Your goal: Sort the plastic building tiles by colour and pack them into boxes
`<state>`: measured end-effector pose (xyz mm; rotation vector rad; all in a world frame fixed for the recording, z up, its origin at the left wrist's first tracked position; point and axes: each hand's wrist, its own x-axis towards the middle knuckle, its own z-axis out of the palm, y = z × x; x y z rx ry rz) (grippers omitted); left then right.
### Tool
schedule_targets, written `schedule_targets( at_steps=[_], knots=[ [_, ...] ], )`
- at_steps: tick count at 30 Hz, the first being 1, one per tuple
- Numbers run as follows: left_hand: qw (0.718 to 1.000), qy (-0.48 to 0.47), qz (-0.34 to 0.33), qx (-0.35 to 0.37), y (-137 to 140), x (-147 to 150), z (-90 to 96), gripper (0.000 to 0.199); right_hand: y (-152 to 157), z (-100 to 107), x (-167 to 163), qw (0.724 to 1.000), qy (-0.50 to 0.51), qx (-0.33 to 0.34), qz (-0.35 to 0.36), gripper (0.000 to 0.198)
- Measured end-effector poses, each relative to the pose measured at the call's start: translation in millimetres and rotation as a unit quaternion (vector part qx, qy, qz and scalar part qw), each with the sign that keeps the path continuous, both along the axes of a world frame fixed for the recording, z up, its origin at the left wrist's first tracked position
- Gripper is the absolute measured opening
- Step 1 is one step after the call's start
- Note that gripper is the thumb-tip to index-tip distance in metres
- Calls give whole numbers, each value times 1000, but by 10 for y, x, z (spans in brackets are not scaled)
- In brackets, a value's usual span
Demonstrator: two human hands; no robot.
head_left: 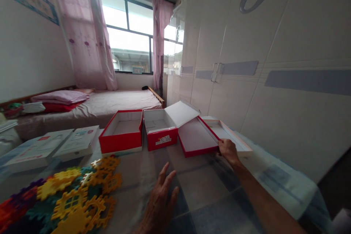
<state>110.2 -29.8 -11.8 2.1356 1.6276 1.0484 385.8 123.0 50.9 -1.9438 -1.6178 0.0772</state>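
Note:
My right hand (228, 150) grips the near right corner of a shallow red box lid (196, 135) with a pale inside. The lid rests on the table beside an open red box (162, 139), whose white flap (183, 112) leans over the lid's far left end. Over the checked tablecloth, my left hand (161, 197) is open, fingers spread, holding nothing. Left of it lies a heap of plastic interlocking pieces (74, 204), with yellow, orange, purple and teal ones. Another red box (120, 142) stands open to the left of the first.
Two flat white boxes (78, 142) lie at the table's left. A shallow pale tray-like box (238, 142) sits behind my right hand. White wardrobe doors (246, 36) rise on the right, and a bed (117, 100) stands beyond the table.

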Motion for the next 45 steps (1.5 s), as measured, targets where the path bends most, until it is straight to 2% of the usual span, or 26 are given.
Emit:
schedule_targets(
  at_steps=[4,9,14,18,24,29,33,38,42,45],
  knots=[
    [1000,-5,-2,-23,3,8,10,42,48,3,-91,1000,-19,0,16,39],
    [999,-13,4,-31,7,3,21,41,-112,17,-21,997,-46,-5,68,43],
    [999,-15,3,-50,-6,16,58,41,-301,-215,243,991,-102,-31,84,45],
    [999,-10,6,-45,-2,23,32,40,-239,-319,411,987,-122,-40,102,31],
    [998,0,6,-56,8,-1,-5,40,-19,-207,817,990,-82,39,105,19],
    [998,-1,7,-65,-8,6,13,40,-70,-26,1067,993,-39,106,33,35],
    [998,-9,6,-55,-1,9,-1,38,-223,42,830,986,-39,143,73,36],
    [999,4,2,-53,19,-4,-30,39,-321,-25,217,972,-46,172,155,34],
    [997,16,3,-74,11,-3,-2,40,-369,-95,-244,971,-70,154,170,24],
    [997,17,8,-70,1,-1,11,39,-431,-155,-476,966,-149,122,174,20]
  ],
)
